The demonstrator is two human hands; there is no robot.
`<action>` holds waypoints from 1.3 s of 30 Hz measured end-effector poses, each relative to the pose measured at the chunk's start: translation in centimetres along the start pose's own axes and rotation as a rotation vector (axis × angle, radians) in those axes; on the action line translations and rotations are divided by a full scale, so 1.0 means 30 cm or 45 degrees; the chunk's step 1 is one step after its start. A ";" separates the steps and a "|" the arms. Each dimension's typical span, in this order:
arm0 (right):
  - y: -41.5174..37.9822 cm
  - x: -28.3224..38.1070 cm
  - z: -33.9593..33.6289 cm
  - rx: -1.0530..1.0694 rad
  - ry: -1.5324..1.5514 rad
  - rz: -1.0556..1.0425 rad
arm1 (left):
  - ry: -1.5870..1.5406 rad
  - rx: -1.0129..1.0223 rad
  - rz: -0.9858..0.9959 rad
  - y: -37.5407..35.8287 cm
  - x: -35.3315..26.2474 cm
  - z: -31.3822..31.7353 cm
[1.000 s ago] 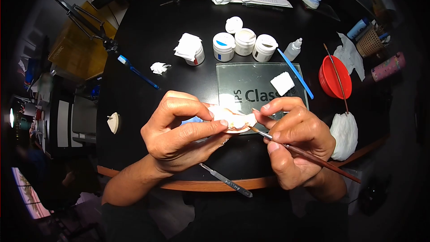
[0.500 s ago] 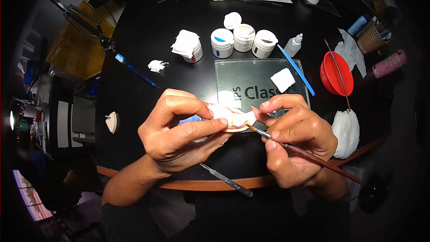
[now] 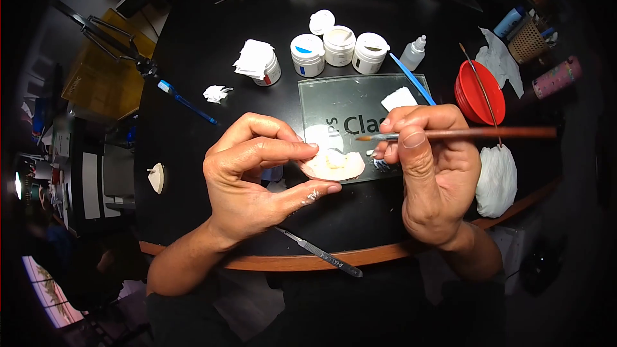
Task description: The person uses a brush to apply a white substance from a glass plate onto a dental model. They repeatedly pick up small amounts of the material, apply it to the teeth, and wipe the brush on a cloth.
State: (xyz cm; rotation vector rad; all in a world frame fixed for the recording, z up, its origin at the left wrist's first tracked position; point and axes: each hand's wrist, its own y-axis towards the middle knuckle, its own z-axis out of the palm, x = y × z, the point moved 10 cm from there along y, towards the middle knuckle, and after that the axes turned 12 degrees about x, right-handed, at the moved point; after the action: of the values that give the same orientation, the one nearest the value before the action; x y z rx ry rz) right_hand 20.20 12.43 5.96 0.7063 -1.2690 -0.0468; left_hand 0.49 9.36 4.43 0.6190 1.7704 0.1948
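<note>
Between its thumb and fingers, my left hand (image 3: 257, 180) holds a small pale dental model (image 3: 335, 166). White smears mark the left thumb. My right hand (image 3: 437, 173) pinches a thin brush (image 3: 463, 133), which lies nearly level with its brown tip pointing left, above the model and apart from it. Something small and white shows by the right fingertips. Under both hands lies a glass slab (image 3: 321, 99) with dark lettering, partly hidden. A folded white pad (image 3: 398, 98) and a blue stick (image 3: 412, 79) rest on the slab, near the right hand.
White jars (image 3: 307, 58) and a dropper bottle (image 3: 415, 53) stand behind the slab. At right are a red bowl (image 3: 474, 99) with a brush across it and a white tissue wad (image 3: 497, 183). A metal scalpel handle (image 3: 321, 254) crosses the front edge; a blue toothbrush (image 3: 186, 101) lies left.
The brush has left the model and swung up to nearly level as my right hand turned. My left fingers have shifted, and the model now shows tilted differently. The view has shifted slightly.
</note>
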 end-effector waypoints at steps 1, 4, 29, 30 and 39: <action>0.001 0.001 0.005 0.006 -0.082 0.018 | -0.053 0.038 -0.037 -0.004 0.011 0.013; -0.007 -0.010 0.032 0.112 -0.167 0.019 | -0.132 0.064 -0.093 -0.008 0.022 0.031; 0.002 -0.026 0.058 0.165 -0.170 0.136 | -0.189 0.149 -0.119 -0.004 0.022 0.061; 0.001 -0.027 0.058 0.160 -0.162 0.143 | -0.190 0.151 -0.124 -0.005 0.023 0.061; 0.006 -0.029 0.060 0.183 -0.113 0.182 | -0.214 0.166 -0.132 -0.003 0.029 0.067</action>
State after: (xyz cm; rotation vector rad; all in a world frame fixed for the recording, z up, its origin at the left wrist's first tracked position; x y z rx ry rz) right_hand 18.26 12.09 5.50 0.7416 -1.4152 0.1325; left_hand 2.21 9.33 3.06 0.6166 1.6564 -0.0436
